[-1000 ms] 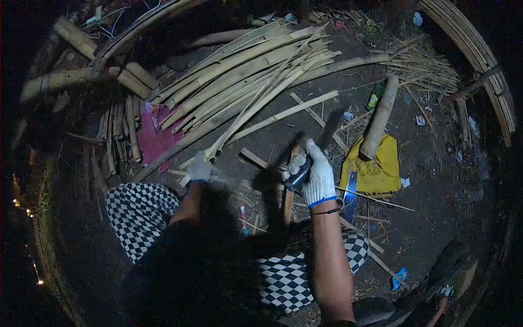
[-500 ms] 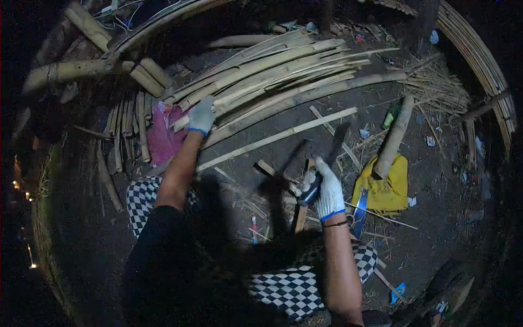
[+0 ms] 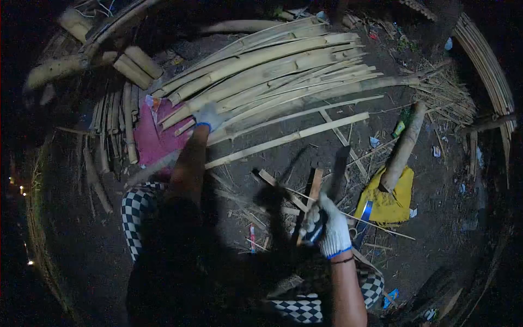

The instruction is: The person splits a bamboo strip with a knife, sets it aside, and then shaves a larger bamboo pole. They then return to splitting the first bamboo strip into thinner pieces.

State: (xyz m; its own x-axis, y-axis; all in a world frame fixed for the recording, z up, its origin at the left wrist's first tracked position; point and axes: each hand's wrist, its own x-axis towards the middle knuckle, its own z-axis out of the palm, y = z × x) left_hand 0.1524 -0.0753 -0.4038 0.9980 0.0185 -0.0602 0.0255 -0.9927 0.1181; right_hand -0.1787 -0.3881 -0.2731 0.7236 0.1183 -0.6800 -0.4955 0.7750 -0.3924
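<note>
My left hand (image 3: 209, 115), in a white glove with a blue cuff, is closed over the near end of a split bamboo strip (image 3: 185, 128), its fingers slightly blurred. Long split bamboo strips (image 3: 272, 62) fan out beyond it in a pile. Lower down, my right hand (image 3: 333, 231) wears a matching glove and is closed around the dark handle (image 3: 317, 228) of a tool; its working end is hard to make out. Just past this hand, a short upright wooden piece (image 3: 316, 184) and thin strips cross over the ground.
A pink cloth (image 3: 155, 133) lies left of the pile. On the right, a bamboo log (image 3: 403, 147) rests over a yellow cloth (image 3: 400, 204), beside a blue saw-like blade (image 3: 364, 218). A red-and-white tube (image 3: 252, 238) lies amid scraps. Cut poles (image 3: 111, 125) stand at left.
My view has shifted slightly. My left hand stays at the bamboo ends, while another thin strip now lies apart below the pile. My right hand has moved a little lower, still holding the tool.
</note>
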